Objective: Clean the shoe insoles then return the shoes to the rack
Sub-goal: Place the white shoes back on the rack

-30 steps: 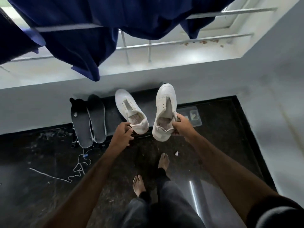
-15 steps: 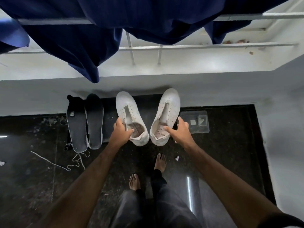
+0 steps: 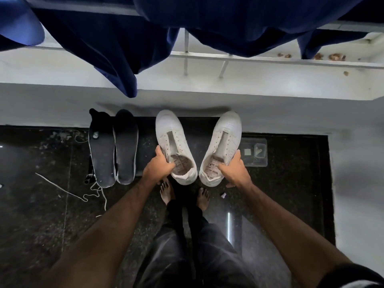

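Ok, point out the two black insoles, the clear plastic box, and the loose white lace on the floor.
black insoles (image 3: 103,156): head view, middle of the left insole.
clear plastic box (image 3: 254,162): head view, its near wall.
white lace (image 3: 60,189): head view, the straight stretch on the floor.

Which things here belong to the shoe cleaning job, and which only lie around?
Job: left white shoe in left hand; right white shoe in right hand; two dark insoles.
Lying about: clear plastic box, white string, blue cloth.
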A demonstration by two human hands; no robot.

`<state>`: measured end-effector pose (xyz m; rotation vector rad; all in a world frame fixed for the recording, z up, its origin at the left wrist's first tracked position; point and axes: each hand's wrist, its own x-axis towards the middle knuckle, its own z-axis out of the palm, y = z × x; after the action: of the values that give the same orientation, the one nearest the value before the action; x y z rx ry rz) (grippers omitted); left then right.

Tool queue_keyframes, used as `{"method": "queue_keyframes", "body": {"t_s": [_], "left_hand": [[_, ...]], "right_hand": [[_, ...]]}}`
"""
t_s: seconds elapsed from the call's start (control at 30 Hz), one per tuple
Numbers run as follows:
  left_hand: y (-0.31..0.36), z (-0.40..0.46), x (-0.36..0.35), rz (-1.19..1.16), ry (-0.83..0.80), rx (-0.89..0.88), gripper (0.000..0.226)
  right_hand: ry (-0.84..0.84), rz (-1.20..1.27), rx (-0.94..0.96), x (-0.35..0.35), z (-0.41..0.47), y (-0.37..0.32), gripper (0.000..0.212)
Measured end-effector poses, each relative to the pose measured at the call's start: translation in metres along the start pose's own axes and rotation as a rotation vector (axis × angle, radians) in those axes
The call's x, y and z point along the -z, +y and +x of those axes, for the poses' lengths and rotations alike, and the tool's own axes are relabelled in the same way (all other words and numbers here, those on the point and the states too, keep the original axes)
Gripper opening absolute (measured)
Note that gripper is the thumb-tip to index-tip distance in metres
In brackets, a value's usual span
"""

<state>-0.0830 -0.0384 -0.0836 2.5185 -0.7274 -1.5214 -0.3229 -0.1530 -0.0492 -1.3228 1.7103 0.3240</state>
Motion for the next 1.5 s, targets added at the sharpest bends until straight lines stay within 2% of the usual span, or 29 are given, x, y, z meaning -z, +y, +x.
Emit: {"method": "queue_keyframes", "body": {"t_s": [0.13, 0.27, 0.33, 0.43, 0.77, 0.93, 1.07, 1.5], "left_hand": [[0.009, -0.01, -0.003, 0.015, 0.024, -0.057, 0.087], [0.011, -0.016, -0.002, -0.001, 0.077, -0.13, 0.075], [0.005, -0.013, 0.002, 0.029, 0.093, -0.184, 0.074], [0.002, -0.01, 0.007, 0.088, 0.088, -0.247, 0.076], [0.014, -0.005, 0.004, 0.097, 0.055, -0.322, 0.079], [0.022, -0.006, 0.0, 0.08, 0.064, -0.307, 0.079], [0.024, -0.006, -0.003, 0.06, 0.059, -0.295, 0.078], [0.014, 0.002, -0.008, 0.117, -0.034, -0.353, 0.09]], "right_hand": [[0.022, -0.083, 0.007, -0.009, 0.008, 0.006, 0.071], [0.023, -0.007, 0.124, -0.004, 0.002, 0.008, 0.054], [-0.003, 0.006, 0.205, 0.004, -0.01, 0.002, 0.055], [-0.045, -0.026, 0.289, 0.014, -0.024, -0.007, 0.068], [-0.083, -0.047, 0.344, 0.015, -0.019, -0.026, 0.063], [-0.101, -0.038, 0.337, 0.01, -0.01, -0.034, 0.07], [-0.09, -0.106, 0.308, 0.004, 0.007, -0.023, 0.049], [-0.097, -0.238, 0.323, 0.002, 0.023, -0.014, 0.064]]}}
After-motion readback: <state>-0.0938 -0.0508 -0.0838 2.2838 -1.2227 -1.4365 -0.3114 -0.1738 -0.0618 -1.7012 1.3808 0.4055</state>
